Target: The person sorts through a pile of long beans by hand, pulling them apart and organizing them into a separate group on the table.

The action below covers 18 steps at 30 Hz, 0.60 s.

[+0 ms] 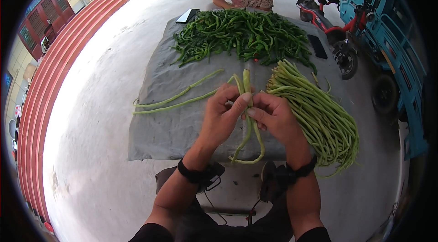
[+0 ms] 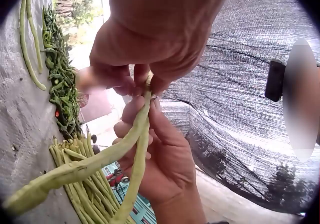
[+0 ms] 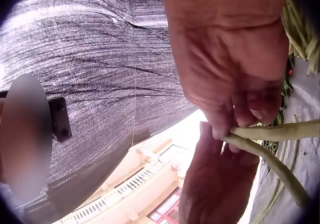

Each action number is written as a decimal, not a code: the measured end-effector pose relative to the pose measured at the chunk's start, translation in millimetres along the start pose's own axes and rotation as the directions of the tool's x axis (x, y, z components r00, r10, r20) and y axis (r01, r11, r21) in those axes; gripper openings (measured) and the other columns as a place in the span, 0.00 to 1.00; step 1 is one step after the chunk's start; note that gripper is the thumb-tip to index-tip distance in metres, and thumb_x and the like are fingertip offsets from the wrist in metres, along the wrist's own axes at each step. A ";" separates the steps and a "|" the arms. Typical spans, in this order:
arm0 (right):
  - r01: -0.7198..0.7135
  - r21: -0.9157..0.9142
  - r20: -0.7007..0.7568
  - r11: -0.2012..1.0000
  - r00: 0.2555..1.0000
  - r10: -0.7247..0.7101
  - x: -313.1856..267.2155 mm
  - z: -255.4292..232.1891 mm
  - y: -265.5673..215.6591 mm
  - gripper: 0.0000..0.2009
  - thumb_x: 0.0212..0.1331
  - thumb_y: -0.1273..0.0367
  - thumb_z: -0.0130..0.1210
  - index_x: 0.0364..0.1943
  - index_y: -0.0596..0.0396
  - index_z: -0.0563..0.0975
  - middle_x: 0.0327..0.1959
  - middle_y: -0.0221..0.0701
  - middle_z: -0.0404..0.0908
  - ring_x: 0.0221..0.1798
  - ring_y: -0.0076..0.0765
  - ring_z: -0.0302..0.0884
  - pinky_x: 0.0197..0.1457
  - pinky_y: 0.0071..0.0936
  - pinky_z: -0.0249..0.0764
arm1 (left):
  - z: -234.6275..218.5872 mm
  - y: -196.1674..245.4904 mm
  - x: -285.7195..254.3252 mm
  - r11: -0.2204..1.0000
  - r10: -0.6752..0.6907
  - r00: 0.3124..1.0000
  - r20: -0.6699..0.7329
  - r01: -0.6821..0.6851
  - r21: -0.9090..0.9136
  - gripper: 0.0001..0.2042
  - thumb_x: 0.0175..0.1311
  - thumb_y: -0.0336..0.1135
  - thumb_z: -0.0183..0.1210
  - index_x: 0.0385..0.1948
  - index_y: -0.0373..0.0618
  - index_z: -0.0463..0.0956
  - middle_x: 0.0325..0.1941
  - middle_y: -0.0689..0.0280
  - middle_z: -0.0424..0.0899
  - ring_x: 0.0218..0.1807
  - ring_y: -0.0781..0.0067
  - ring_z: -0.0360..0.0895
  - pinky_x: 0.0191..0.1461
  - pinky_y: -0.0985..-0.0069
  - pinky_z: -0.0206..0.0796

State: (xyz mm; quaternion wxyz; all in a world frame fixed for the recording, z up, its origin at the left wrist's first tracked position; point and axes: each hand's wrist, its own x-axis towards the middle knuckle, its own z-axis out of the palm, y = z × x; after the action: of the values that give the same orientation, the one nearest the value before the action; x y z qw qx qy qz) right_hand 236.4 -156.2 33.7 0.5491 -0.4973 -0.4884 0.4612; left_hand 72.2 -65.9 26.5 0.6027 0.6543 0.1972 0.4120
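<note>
Pinching long beans (image 1: 247,81), left hand (image 1: 222,115) and right hand (image 1: 278,116) angled inward.

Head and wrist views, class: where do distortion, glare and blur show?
Head: fisheye bows the long red steps, and the pale concrete ground glares near-white. Left wrist: smooth oval blur at right. Right wrist: another oval blur at left; the cream building looks washed out.

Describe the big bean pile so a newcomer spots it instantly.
Find the grey table. On its right side, just beyond the right hand, lies the bean pile. Its long, pale-green strands lie bundled roughly one way, unlike the shorter, darker, tangled peppers behind it.
</note>
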 end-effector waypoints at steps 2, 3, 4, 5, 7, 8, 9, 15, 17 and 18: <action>-0.001 -0.021 -0.016 1.000 1.000 0.001 0.3 1.8 -0.6 0.07 0.72 0.71 0.63 0.47 0.59 0.84 0.34 0.24 0.88 0.27 0.11 0.70 0.28 0.16 0.66 | -2.1 -2.6 0.6 1.000 0.012 1.000 0.012 -0.012 0.015 0.15 0.81 0.41 0.59 0.56 0.39 0.86 0.40 0.74 0.77 0.39 0.85 0.71 0.41 0.82 0.64; -0.002 -0.023 -0.017 1.000 1.000 0.001 0.4 2.4 -0.5 0.07 0.72 0.70 0.63 0.47 0.60 0.84 0.33 0.23 0.87 0.27 0.11 0.70 0.29 0.16 0.66 | -5.9 -5.3 2.3 0.999 0.018 1.000 0.021 -0.018 0.035 0.15 0.81 0.41 0.58 0.56 0.39 0.86 0.40 0.75 0.77 0.38 0.86 0.70 0.41 0.82 0.63; -0.002 -0.026 -0.018 1.000 1.000 0.001 0.6 2.9 -0.4 0.07 0.72 0.70 0.63 0.46 0.60 0.85 0.33 0.23 0.87 0.27 0.11 0.70 0.29 0.16 0.66 | -8.5 -6.0 3.3 0.998 0.023 0.999 0.031 -0.025 0.056 0.15 0.81 0.40 0.58 0.56 0.39 0.86 0.39 0.75 0.76 0.38 0.86 0.69 0.40 0.82 0.62; -0.002 -0.030 -0.020 1.000 1.000 0.002 0.6 3.4 -0.5 0.07 0.71 0.70 0.64 0.46 0.60 0.85 0.32 0.23 0.87 0.27 0.11 0.70 0.29 0.16 0.65 | -9.8 -5.0 2.3 0.999 -0.009 0.999 0.036 0.008 0.032 0.15 0.82 0.40 0.58 0.55 0.40 0.86 0.39 0.75 0.76 0.37 0.86 0.68 0.40 0.82 0.61; -0.014 -0.036 -0.042 0.999 0.999 0.012 1.6 3.8 4.0 0.07 0.72 0.70 0.64 0.45 0.60 0.86 0.30 0.21 0.84 0.27 0.11 0.70 0.29 0.17 0.65 | -10.4 3.4 0.5 0.997 -0.072 0.996 0.046 0.073 -0.016 0.15 0.82 0.40 0.57 0.55 0.40 0.87 0.39 0.76 0.76 0.37 0.86 0.67 0.40 0.83 0.58; -0.020 -0.039 -0.054 0.999 0.998 0.018 1.8 4.2 5.5 0.07 0.72 0.70 0.64 0.45 0.60 0.86 0.29 0.20 0.83 0.27 0.11 0.70 0.28 0.17 0.65 | -11.8 2.3 0.8 0.998 -0.061 0.997 0.047 0.060 0.006 0.15 0.82 0.40 0.56 0.56 0.41 0.87 0.39 0.76 0.76 0.37 0.86 0.67 0.40 0.83 0.58; -0.030 -0.045 -0.062 0.999 0.998 0.027 1.8 5.4 4.7 0.07 0.72 0.70 0.63 0.45 0.60 0.86 0.29 0.20 0.82 0.27 0.11 0.70 0.29 0.17 0.65 | -13.4 -0.1 1.7 0.998 -0.050 0.998 0.050 0.048 0.028 0.15 0.83 0.40 0.55 0.56 0.41 0.87 0.39 0.76 0.76 0.37 0.86 0.66 0.40 0.83 0.57; -0.037 -0.120 -0.085 0.992 0.996 0.027 1.5 8.2 2.7 0.07 0.72 0.70 0.63 0.44 0.61 0.86 0.29 0.20 0.79 0.29 0.14 0.70 0.33 0.21 0.66 | -12.6 -4.1 3.5 0.999 -0.038 0.997 0.061 0.036 0.023 0.16 0.83 0.40 0.54 0.56 0.42 0.87 0.40 0.76 0.77 0.42 0.84 0.71 0.50 0.80 0.62; -0.009 -0.176 -0.084 0.984 0.996 -0.006 1.6 8.2 4.1 0.08 0.71 0.71 0.63 0.44 0.63 0.85 0.30 0.22 0.79 0.31 0.17 0.70 0.35 0.23 0.68 | -8.9 -4.6 2.5 0.999 -0.029 0.998 0.056 0.030 -0.013 0.16 0.83 0.40 0.54 0.55 0.40 0.86 0.41 0.73 0.79 0.46 0.81 0.74 0.54 0.78 0.66; 0.019 -0.199 -0.087 0.980 0.996 -0.037 1.7 9.9 5.2 0.08 0.71 0.71 0.62 0.44 0.64 0.84 0.31 0.24 0.79 0.31 0.18 0.71 0.36 0.25 0.68 | -5.9 -2.4 2.1 0.999 -0.023 0.998 0.054 0.024 -0.034 0.16 0.84 0.39 0.53 0.55 0.38 0.85 0.42 0.71 0.80 0.47 0.79 0.76 0.56 0.77 0.68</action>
State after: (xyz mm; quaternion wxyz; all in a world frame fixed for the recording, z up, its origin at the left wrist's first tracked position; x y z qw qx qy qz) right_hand 226.6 -153.2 28.9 0.5250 -0.5627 -0.5135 0.3796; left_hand 69.5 -60.1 24.4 0.6238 0.6524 0.1815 0.3903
